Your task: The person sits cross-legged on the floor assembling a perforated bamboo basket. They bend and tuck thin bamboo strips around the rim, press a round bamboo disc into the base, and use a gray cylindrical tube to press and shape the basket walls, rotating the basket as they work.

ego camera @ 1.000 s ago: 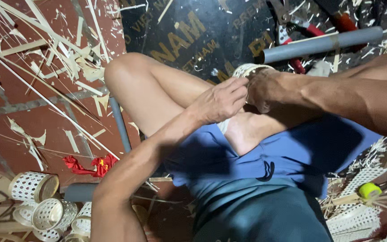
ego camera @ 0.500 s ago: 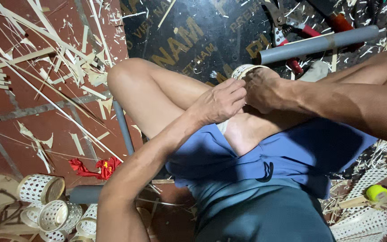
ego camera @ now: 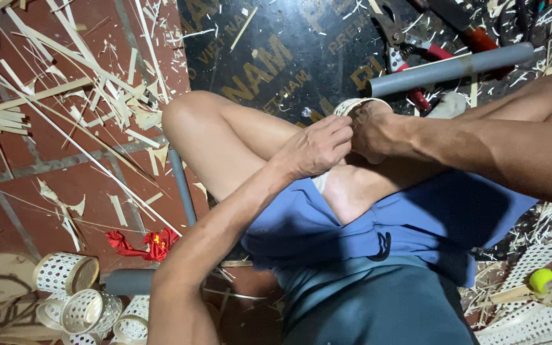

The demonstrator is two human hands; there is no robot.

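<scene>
Resting between both hands (ego camera: 346, 137), woven ring (ego camera: 352, 103).

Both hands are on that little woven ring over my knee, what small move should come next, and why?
Probably tuck the strip end at the rim: the left hand and right hand pinch the small pale woven bamboo ring together, mostly hiding it.

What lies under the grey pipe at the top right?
Under the grey pipe lie red-handled pliers on a black printed board strewn with bamboo shavings. The pipe covers the middle of the handles, and the right hand hides its left end.
</scene>
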